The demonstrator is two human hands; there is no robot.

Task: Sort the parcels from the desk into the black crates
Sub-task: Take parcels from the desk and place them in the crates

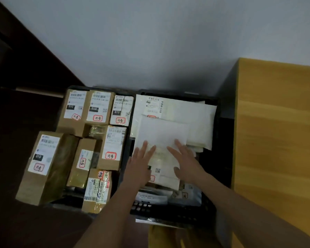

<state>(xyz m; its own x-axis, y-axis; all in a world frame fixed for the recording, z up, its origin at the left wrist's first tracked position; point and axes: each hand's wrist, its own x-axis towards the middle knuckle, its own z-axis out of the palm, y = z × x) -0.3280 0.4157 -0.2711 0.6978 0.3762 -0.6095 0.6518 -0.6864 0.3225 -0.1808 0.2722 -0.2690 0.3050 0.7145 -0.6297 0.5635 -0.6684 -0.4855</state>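
Both hands flat on the top white padded mailer envelope, which lies on the stack of soft white mailers in the right black plastic crate. Left hand and right hand: fingers straight, slightly spread, pressing down, not pinching anything. Thumbs out to the sides.

Left black crate is packed with brown cardboard boxes carrying white shipping labels; one tall brown box leans over its left edge. Light wooden worktop sits just right of the crates; no parcels visible on the part in view.

Step in hand, as I read it: seating the mailer flat on the pile.

How to do it well:
- Keep palms flat, load spread across the envelope, so it settles level and doesn't buckle.
- Square its edges against the larger white mailer underneath; right now it sits skewed and overlaps toward the near side.
- Press gently, contents unknown and the padding gives.
- Check the pile stays inside the crate walls; loose papers and small packets at the near end look untidy and could slide out.
- Keep soft mailers here and boxes in the left crate; the split looks deliberate.
- Release straight up so the top envelope doesn't drag.

Label on the top mailer is partly hidden under the left hand, can't read it.
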